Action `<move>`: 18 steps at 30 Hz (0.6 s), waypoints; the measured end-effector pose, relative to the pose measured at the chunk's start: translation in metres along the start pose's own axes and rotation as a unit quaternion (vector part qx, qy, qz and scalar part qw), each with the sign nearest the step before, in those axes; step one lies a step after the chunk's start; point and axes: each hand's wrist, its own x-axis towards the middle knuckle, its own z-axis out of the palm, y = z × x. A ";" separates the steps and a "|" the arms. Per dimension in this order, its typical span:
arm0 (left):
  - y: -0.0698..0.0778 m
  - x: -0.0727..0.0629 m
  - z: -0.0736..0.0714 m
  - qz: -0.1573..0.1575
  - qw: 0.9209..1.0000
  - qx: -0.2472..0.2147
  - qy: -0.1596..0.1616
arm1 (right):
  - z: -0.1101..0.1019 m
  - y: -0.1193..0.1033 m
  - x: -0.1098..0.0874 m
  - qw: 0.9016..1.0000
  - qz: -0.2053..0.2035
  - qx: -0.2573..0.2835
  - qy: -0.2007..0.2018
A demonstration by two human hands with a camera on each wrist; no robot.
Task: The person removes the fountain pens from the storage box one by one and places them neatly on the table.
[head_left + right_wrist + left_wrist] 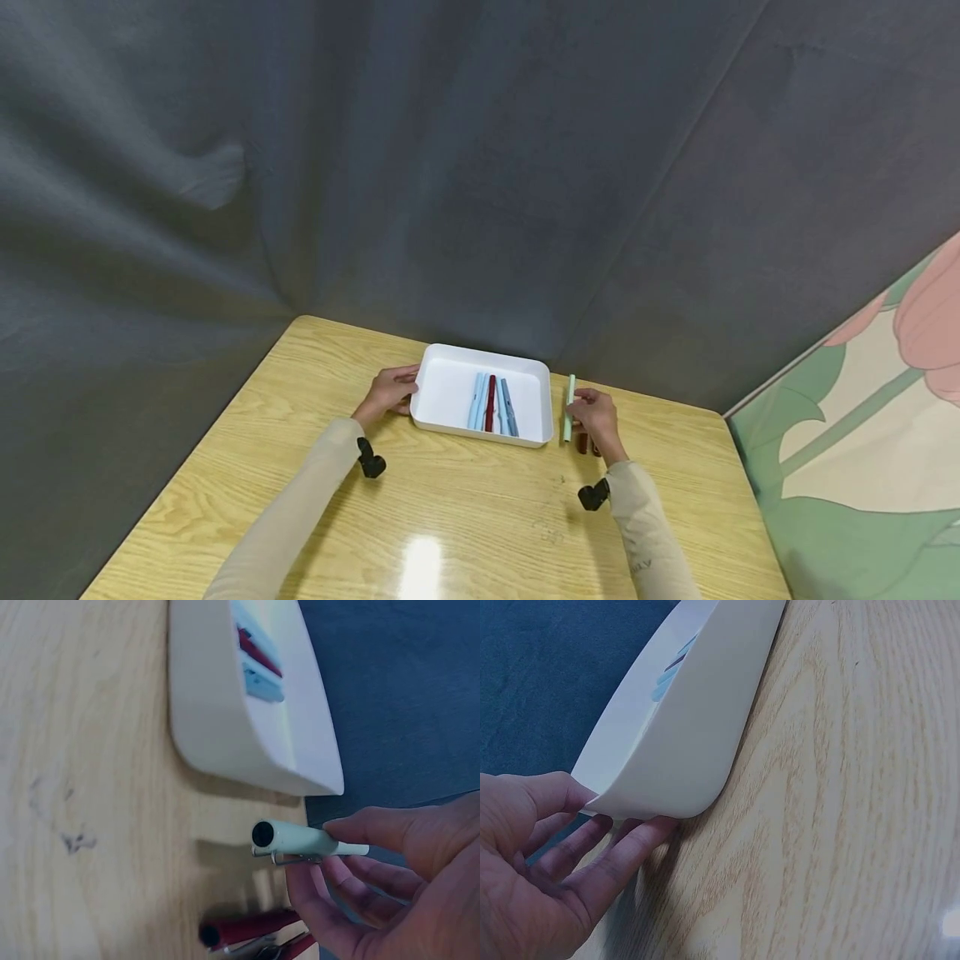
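A white tray [450,375] stands on the table with several pens in it: light blue pens [476,402], a dark red pen [490,403] and a grey-blue pen [510,408]. My left hand [392,392] pinches the tray's left rim, thumb on top and fingers underneath, as the left wrist view shows. Just right of the tray, my right hand [597,415] holds a pale green pen [296,839] between thumb and fingers, a little above the table. Beneath that hand lie dark red pens [251,928], partly covered by it in the head view.
The wooden table [435,492] has a dark grey curtain [465,208] along its back and left edges. A floral panel [862,433] stands beyond the right edge. Small dark marks [79,841] show on the wood near the right hand.
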 end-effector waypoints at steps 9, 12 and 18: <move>0.002 -0.003 0.001 0.002 1.000 -0.002 0.007 | 0.006 0.009 0.002 0.991 -0.016 -0.129 0.011; 0.002 -0.002 0.001 0.006 1.000 -0.001 0.006 | 0.008 0.010 0.004 0.980 -0.030 -0.196 0.015; 0.001 -0.001 0.001 0.002 1.000 0.002 0.007 | 0.013 0.018 0.012 0.963 -0.044 -0.264 0.019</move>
